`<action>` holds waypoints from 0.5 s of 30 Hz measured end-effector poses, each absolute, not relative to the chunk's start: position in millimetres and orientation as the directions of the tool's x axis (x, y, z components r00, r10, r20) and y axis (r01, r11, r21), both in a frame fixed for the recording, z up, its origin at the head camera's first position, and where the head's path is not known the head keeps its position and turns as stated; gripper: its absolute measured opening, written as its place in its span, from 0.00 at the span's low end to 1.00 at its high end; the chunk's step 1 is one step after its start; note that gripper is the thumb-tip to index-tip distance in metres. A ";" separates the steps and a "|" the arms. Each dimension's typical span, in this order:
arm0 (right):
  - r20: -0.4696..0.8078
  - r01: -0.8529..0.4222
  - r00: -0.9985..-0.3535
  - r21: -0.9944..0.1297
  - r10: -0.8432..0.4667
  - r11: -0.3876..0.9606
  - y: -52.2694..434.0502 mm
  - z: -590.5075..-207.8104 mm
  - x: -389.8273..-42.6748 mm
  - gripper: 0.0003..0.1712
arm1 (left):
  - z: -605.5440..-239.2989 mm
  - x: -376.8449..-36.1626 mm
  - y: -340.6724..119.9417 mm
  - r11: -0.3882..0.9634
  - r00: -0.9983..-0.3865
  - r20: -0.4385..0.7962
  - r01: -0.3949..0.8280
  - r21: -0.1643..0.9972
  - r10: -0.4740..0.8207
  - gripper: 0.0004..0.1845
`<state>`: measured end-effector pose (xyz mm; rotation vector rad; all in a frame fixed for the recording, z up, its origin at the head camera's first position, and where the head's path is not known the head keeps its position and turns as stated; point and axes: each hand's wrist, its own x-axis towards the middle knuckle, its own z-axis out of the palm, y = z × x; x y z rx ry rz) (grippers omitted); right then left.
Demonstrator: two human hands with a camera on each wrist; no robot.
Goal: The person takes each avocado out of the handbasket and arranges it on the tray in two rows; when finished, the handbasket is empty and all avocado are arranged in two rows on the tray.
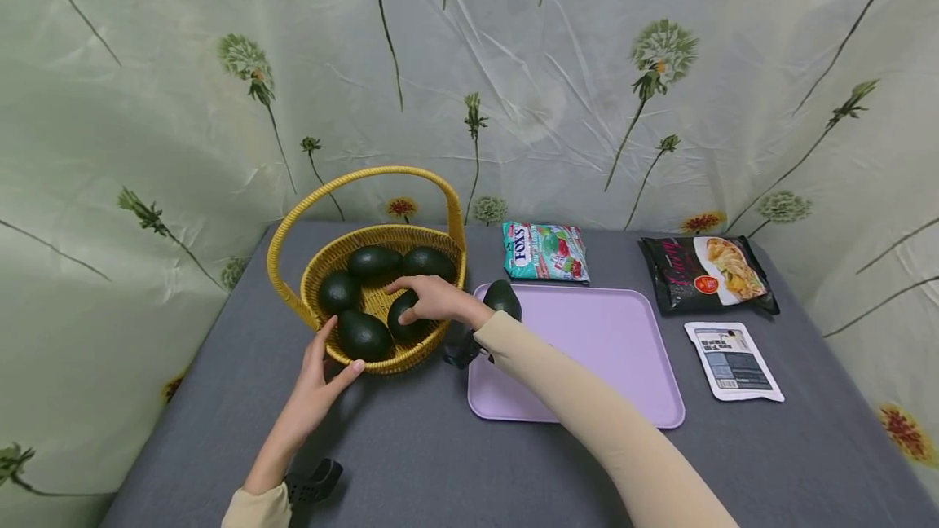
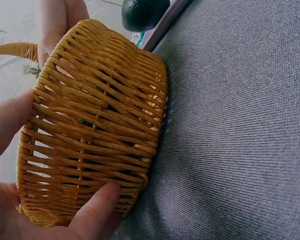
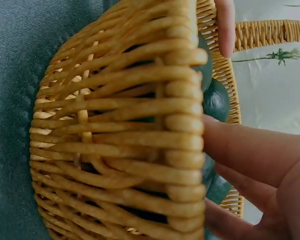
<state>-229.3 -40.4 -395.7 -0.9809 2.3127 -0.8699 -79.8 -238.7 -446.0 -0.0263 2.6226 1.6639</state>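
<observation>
On a grey table (image 1: 411, 446) stood a yellow basket (image 1: 433, 345) of avocados. The right hand (image 1: 433, 298) reached inside, its fingers curled around one avocado (image 1: 402, 324) directly under them. The left hand (image 1: 319, 385) steadied the basket's near wall between straight fingers and thumb.

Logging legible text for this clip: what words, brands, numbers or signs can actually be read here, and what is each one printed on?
"FOX'S": on the teal candy bag behind the purple tray.
Black snack packet: pink script and a round red badge, both too blurred to read.
White sachet: dark panel of small print, too small to read.
Neither wrist view shows any text.
</observation>
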 end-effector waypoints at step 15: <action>-0.216 -0.405 -0.638 -0.722 -0.739 0.561 -42.0 -394.8 -230.7 0.29 | -445.3 -79.6 -238.9 0.422 -0.998 -0.057 -0.049 0.905 0.006 0.44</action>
